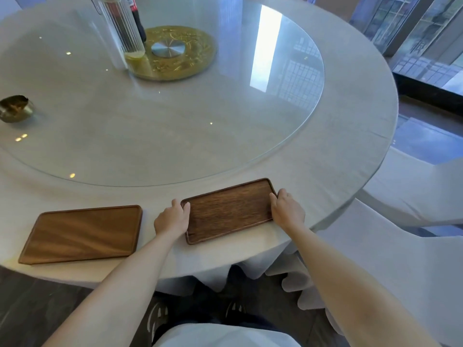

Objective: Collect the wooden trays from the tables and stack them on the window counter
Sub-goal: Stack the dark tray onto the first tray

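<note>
The dark brown rectangular wooden tray (229,210) lies flat on the round white-clothed desk (338,159), between both hands: left hand (172,217) and right hand (286,209) each clasp a short end. It looks rigid, light and smooth, so gripping under the raised rims seems safest. A lighter brown rectangular wooden tray (82,232) waits beyond the left hand.
</note>
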Tool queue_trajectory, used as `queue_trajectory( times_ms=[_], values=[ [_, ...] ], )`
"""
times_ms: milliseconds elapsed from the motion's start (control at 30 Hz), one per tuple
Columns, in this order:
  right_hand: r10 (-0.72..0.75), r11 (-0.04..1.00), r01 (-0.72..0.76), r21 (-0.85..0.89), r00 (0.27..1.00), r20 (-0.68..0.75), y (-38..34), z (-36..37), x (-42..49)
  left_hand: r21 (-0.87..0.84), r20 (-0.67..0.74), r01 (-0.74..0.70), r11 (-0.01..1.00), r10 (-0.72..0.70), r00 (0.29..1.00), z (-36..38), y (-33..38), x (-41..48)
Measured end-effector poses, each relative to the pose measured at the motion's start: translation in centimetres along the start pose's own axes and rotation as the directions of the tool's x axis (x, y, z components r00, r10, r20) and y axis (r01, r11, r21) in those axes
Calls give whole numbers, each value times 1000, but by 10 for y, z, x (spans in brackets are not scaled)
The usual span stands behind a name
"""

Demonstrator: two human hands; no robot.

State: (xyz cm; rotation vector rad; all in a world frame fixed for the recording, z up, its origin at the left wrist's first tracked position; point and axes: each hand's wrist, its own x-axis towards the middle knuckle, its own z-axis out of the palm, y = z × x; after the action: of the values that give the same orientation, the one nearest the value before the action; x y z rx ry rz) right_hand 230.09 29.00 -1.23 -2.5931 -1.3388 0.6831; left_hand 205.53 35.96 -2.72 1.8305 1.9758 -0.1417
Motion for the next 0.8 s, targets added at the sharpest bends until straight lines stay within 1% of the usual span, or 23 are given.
queue_trajectory(
  times_ms=[100, 233, 400, 533, 633, 800],
  values=[
    [-15, 1000, 15, -4, 1000, 9, 0, 1, 2, 35, 2, 47, 998, -47, 999, 3, 6, -4],
    [-33, 999, 33, -21, 999, 6, 2, 2, 5, 17, -11, 90, 996, -90, 996, 6, 9, -6],
    [-20, 1000, 19, -9, 1000, -16, 0, 5, 5, -52, -58, 80, 995, -83, 995, 6, 4, -10],
    [-37, 999, 38, 6, 998, -53, -12, 6, 1, -116, -104, 74, 990, -86, 991, -8, -3, -7],
    [-44, 998, 46, 37, 997, -61, -31, 8, -2, -151, -148, 64, 986, -86, 985, -27, -15, -1],
    [-70, 995, 76, 66, 994, -81, -74, 17, -15, -146, -236, 17, 989, -52, 970, -59, -53, 10]
  ],
)
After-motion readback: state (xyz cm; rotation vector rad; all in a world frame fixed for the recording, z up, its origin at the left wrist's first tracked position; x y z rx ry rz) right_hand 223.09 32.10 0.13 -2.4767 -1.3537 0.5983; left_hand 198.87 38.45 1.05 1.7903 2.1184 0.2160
